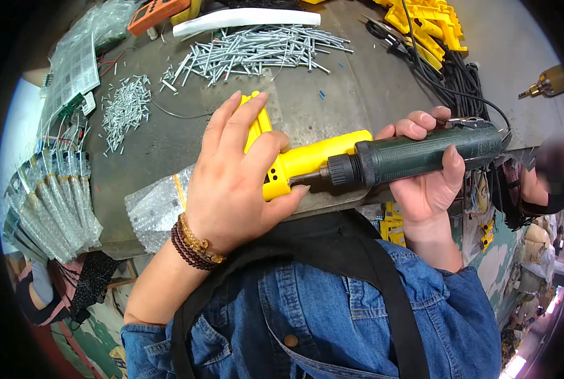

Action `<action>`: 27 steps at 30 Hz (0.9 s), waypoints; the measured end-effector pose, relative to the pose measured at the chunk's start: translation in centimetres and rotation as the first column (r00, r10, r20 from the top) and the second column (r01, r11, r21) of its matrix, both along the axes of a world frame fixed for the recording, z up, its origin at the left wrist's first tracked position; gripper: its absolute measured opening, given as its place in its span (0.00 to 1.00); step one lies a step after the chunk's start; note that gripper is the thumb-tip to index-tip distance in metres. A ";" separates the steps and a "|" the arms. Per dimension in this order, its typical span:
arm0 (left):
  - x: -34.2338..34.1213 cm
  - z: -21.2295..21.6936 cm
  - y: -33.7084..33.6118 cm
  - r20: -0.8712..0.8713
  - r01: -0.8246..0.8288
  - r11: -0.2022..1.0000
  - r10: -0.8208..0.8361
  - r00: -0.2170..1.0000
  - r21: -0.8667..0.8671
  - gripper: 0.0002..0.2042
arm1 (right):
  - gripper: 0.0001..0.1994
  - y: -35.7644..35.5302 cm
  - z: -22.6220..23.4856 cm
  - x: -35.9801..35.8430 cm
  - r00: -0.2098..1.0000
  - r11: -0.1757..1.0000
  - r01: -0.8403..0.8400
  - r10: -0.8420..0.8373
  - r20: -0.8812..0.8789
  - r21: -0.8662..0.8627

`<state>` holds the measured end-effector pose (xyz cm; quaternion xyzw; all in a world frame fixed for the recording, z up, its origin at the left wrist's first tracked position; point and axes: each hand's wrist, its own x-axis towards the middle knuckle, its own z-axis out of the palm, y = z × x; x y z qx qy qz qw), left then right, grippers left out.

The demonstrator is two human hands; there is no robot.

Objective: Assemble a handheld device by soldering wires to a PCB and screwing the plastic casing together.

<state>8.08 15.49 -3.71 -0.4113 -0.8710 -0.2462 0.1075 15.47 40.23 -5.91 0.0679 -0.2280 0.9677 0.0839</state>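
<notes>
My left hand (237, 170) is closed around a yellow plastic housing (323, 151), its fingers over the upper arm of the part and the thumb along its lower edge. Lying across my right hand (427, 170) is a dark green electric screwdriver (421, 155), gripped between fingers and thumb. The screwdriver lies nearly level and points left. Its bit reaches the near end of the yellow housing, beside small dark holes; the very tip is hidden at my left thumb. Under my left wrist rests a piece of bubble wrap (152, 211).
Long screws (256, 54) are heaped at the back, short screws (125, 107) to their left. Bubble-wrapped boards with wires (61, 202) stand far left. Yellow housings (427, 25) and black cables (462, 82) lie back right. Another electric screwdriver (550, 82) and a person's arm (534, 189) are at right.
</notes>
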 end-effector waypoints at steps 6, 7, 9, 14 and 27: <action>0.1 -0.1 0.0 -0.015 0.005 1.000 -0.004 1.000 0.019 0.23 | 0.24 0.5 0.0 0.2 1.000 0.999 0.015 -0.015 0.011 -0.037; 0.1 -0.2 0.1 -0.016 -0.002 1.000 0.002 1.000 0.023 0.23 | 0.24 0.5 0.0 0.3 1.000 0.999 0.019 -0.019 0.000 -0.047; 0.1 -0.3 0.1 -0.015 -0.006 1.000 0.007 1.000 0.027 0.22 | 0.24 0.2 0.1 0.4 1.000 0.999 0.015 -0.014 0.021 -0.052; 0.0 -0.2 0.0 -0.003 -0.001 1.000 0.002 1.000 0.010 0.22 | 0.24 -0.9 -0.4 0.6 0.999 0.999 0.005 -0.003 0.043 -0.032; 0.0 -0.4 0.1 -0.012 -0.002 0.999 0.003 1.000 0.034 0.21 | 0.24 -0.3 -0.5 0.7 0.999 0.998 0.038 -0.037 0.019 -0.056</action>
